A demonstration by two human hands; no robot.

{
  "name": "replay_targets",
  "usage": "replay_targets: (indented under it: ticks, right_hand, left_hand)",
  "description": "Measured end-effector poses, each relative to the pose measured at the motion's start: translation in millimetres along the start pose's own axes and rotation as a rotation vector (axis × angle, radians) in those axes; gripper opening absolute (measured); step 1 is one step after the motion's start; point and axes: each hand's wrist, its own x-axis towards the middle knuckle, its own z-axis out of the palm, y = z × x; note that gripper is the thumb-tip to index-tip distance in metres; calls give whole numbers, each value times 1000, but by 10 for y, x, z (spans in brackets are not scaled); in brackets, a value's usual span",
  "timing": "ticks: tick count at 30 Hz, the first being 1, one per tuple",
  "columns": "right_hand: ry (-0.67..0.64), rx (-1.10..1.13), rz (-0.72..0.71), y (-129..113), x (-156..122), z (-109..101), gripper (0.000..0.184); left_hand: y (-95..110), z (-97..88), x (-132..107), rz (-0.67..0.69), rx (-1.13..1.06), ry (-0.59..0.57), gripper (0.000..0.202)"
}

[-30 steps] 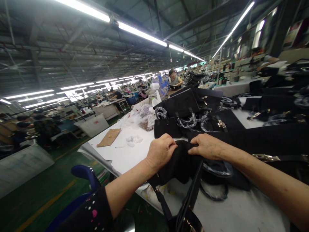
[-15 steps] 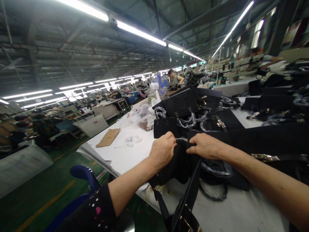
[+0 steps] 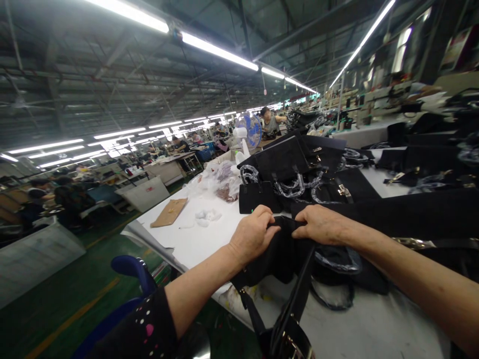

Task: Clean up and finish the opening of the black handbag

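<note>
A black handbag (image 3: 279, 262) hangs between my hands at the table's near edge, its straps and gold-coloured buckles drooping toward me. My left hand (image 3: 254, 233) pinches the bag's upper edge on the left, fingers curled. On the right, my right hand (image 3: 320, 225) grips the same edge between thumb and fingers, a short way from the left. Just beyond stands a small black bag (image 3: 258, 197) with plastic-wrapped handles. Beside my right wrist lies a plastic-wrapped handle (image 3: 339, 260) on the table.
More black bags (image 3: 282, 157) are heaped at the back and right of the white table (image 3: 198, 249). Clear plastic bags (image 3: 220, 182), brown cardboard (image 3: 169, 213) and a blue fan (image 3: 250, 130) are further back. A blue chair (image 3: 132, 271) stands at left. A co-worker (image 3: 270, 122) sits beyond.
My left fingers have shifted slightly along the bag's edge, and the thumb shows more. Both hands keep their hold. The view has moved a little.
</note>
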Motion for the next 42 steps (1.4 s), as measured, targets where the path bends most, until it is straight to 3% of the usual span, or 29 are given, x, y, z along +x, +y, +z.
replay_targets:
  ticks: [7, 13, 20, 27, 33, 37, 39, 42]
  right_hand:
    - [11, -9, 11, -43, -9, 6, 20]
    - [-1, 21, -1, 6, 34, -3, 18]
    - [4, 17, -28, 77, 78, -7, 22]
    - [16, -6, -38, 73, 68, 2, 22]
    - [20, -4, -43, 68, 69, 9, 19]
    - [21, -7, -19, 42, 44, -11, 20]
    - [23, -19, -14, 24, 33, -13, 19]
    - [28, -33, -9, 4, 36, -1, 17]
  left_hand:
    - [4, 69, 76, -116, -4, 57, 13]
    - [23, 50, 71, -65, -21, 19, 11]
    - [62, -13, 62, 100, 108, -77, 10]
    - [-9, 10, 22, 363, 290, -164, 18]
    - [-24, 36, 23, 429, 314, -167, 26]
    - [-72, 49, -7, 594, 298, -131, 27]
    - [-123, 35, -22, 539, 236, -36, 23]
    - [-165, 21, -48, 333, 125, 66, 17]
